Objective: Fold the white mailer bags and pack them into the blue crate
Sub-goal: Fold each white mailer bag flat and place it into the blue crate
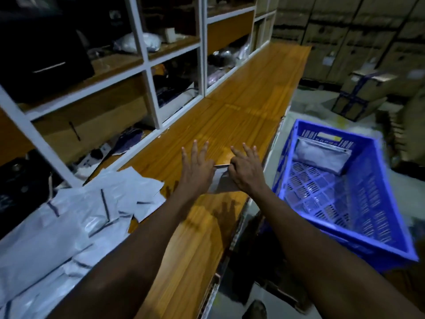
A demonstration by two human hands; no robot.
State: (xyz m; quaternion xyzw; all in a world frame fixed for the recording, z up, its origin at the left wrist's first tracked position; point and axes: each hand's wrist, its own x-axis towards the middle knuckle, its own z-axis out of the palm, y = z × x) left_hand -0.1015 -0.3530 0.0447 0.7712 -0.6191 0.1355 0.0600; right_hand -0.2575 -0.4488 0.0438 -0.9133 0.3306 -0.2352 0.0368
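A small folded white mailer bag (pixel 221 181) lies on the wooden counter (pixel 241 107) between my hands. My left hand (pixel 197 168) presses on its left part with fingers spread straight. My right hand (pixel 245 169) pinches its upper right edge with thumb and a finger, while the other fingers stretch out. A heap of unfolded white mailer bags (pixel 76 217) lies on the counter at the left. The blue crate (pixel 391 226) stands at the right, below the counter. One folded mailer bag (pixel 319 157) leans against its far wall.
White-framed shelves (pixel 147 65) with dark items and bags run along the counter's left side. Cardboard boxes (pixel 358 97) stand on the floor behind the crate, and more are stacked along the far wall. The counter's right edge drops to the floor beside the crate.
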